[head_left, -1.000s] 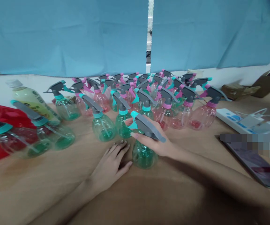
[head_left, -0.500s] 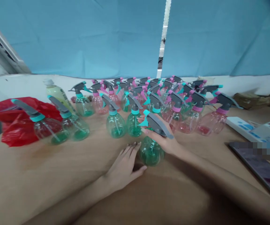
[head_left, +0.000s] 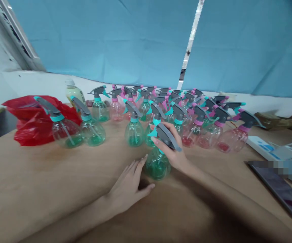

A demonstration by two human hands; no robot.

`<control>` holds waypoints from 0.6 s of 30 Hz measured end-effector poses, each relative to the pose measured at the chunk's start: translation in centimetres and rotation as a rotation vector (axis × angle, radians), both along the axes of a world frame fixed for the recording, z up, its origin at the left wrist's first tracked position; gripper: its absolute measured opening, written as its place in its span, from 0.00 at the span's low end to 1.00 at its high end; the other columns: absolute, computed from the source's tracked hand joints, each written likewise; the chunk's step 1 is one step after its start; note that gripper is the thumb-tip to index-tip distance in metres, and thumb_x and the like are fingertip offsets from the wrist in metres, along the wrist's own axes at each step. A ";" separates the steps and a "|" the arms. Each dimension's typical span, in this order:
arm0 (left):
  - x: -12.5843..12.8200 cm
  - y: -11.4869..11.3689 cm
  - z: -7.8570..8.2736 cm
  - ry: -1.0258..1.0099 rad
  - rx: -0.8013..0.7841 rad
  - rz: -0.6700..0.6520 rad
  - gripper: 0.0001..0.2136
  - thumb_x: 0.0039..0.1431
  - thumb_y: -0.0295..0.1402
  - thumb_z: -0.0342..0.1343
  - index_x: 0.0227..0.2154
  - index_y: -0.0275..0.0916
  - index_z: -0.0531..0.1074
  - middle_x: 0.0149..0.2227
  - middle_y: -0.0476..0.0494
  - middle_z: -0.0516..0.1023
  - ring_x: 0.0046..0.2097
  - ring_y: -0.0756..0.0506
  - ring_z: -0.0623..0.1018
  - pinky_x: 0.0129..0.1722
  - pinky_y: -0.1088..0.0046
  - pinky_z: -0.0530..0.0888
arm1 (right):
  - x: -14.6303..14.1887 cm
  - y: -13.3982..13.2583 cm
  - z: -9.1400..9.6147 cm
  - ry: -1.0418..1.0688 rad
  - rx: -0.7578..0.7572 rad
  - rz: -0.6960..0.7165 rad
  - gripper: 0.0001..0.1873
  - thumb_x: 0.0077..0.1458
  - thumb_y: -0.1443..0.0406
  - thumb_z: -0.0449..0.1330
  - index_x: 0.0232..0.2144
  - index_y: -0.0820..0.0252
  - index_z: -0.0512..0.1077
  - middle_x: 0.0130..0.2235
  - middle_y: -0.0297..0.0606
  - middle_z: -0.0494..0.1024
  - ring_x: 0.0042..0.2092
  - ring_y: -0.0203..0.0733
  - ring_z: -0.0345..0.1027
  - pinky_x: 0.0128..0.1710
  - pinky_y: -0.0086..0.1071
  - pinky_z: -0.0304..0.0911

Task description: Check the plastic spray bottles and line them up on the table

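A green spray bottle [head_left: 158, 166] with a grey and turquoise trigger head stands at the front of the wooden table. My right hand [head_left: 172, 148] is closed round its neck, just under the head, and the far fingers are partly hidden. To the left of the bottle, my left hand [head_left: 129, 184] lies low over the table with fingers stretched and thumb apart, its fingertips close to the bottle's side. Behind the hands stand another green spray bottle [head_left: 134, 133] and a pink spray bottle [head_left: 208, 137], among several more in both colours.
Two green spray bottles stand at the left, one of them here [head_left: 92, 132], beside a red plastic bag [head_left: 34, 130]. A capped drink bottle [head_left: 73, 93] is behind. On the right lie a dark tablet-like device [head_left: 277, 189] and a white power strip [head_left: 262, 146]. A blue cloth [head_left: 136, 44] hangs behind.
The view has turned a little to the left, so the bottles on the table appear shifted right. My right hand keeps its hold on the spray bottle, and my left hand stays beside it.
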State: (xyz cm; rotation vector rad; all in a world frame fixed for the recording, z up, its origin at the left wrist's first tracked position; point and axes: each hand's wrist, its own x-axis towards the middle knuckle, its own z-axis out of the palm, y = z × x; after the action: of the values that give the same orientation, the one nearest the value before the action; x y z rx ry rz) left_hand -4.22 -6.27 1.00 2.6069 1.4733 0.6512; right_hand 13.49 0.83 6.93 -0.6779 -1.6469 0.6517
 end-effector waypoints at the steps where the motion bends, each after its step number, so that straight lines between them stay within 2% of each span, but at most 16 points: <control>1: -0.4 -0.2 0.1 -0.016 0.001 0.016 0.33 0.59 0.39 0.56 0.62 0.37 0.46 0.57 0.29 0.66 0.57 0.33 0.69 0.53 0.50 0.67 | -0.5 -0.1 0.1 -0.002 0.009 0.007 0.19 0.52 0.61 0.62 0.46 0.51 0.63 0.39 0.34 0.71 0.38 0.40 0.66 0.40 0.38 0.64; 6: -2.2 -1.1 0.8 -0.153 0.009 0.093 0.33 0.60 0.43 0.54 0.62 0.42 0.46 0.53 0.34 0.69 0.53 0.34 0.72 0.49 0.53 0.70 | -3.9 -0.6 0.4 0.010 0.051 0.026 0.19 0.51 0.63 0.61 0.45 0.51 0.62 0.42 0.36 0.73 0.39 0.41 0.68 0.41 0.39 0.66; 9: -3.5 -1.3 1.2 -0.224 0.049 0.160 0.34 0.59 0.47 0.55 0.62 0.43 0.46 0.55 0.34 0.67 0.55 0.33 0.70 0.50 0.51 0.69 | -6.6 -1.0 0.6 0.035 0.061 0.037 0.19 0.51 0.62 0.61 0.46 0.53 0.62 0.40 0.36 0.72 0.37 0.39 0.68 0.40 0.39 0.66; 14: -6.2 -1.2 0.8 -0.350 0.150 0.276 0.32 0.57 0.48 0.56 0.59 0.43 0.51 0.54 0.36 0.67 0.54 0.34 0.70 0.49 0.52 0.70 | -11.1 -1.5 0.9 0.031 0.065 0.092 0.18 0.53 0.61 0.58 0.46 0.54 0.59 0.42 0.38 0.73 0.37 0.39 0.69 0.38 0.37 0.67; 18: -8.1 -0.6 0.9 -0.322 0.195 0.328 0.26 0.56 0.47 0.57 0.53 0.42 0.58 0.45 0.40 0.72 0.46 0.36 0.75 0.43 0.55 0.73 | -13.1 -1.2 1.2 -0.037 0.104 0.061 0.24 0.51 0.55 0.62 0.46 0.53 0.60 0.42 0.38 0.73 0.38 0.40 0.69 0.41 0.38 0.67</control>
State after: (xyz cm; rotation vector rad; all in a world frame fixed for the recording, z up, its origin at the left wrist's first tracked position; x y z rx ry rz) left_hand -12.36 -6.85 1.93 2.2519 1.8153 1.2395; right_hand 0.43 -0.34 8.09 -0.5699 -1.7284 0.5957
